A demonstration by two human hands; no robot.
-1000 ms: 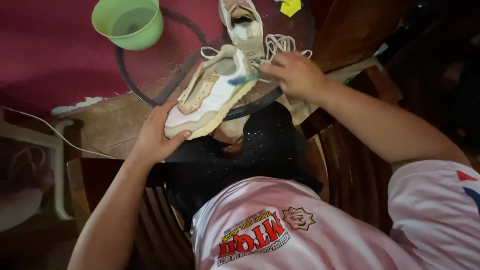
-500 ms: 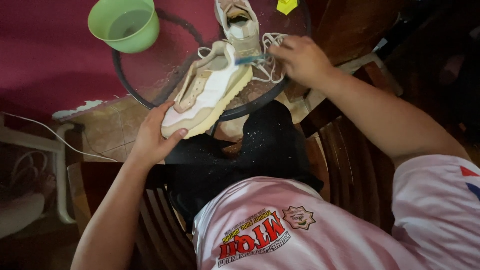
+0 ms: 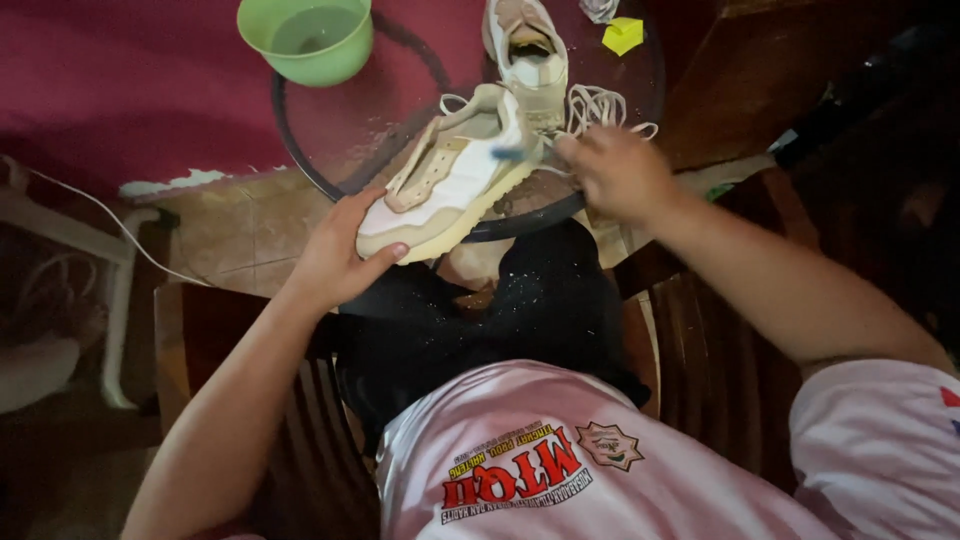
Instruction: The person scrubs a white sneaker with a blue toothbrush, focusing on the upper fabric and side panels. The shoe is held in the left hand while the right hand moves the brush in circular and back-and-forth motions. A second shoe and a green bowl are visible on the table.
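the left hand (image 3: 335, 255) cups the toe of the cream sneaker (image 3: 455, 175), fingers wrapped under its sole. the right hand (image 3: 615, 170) grips a small brush (image 3: 512, 152), now moved down onto the heel side, scrubbing there.
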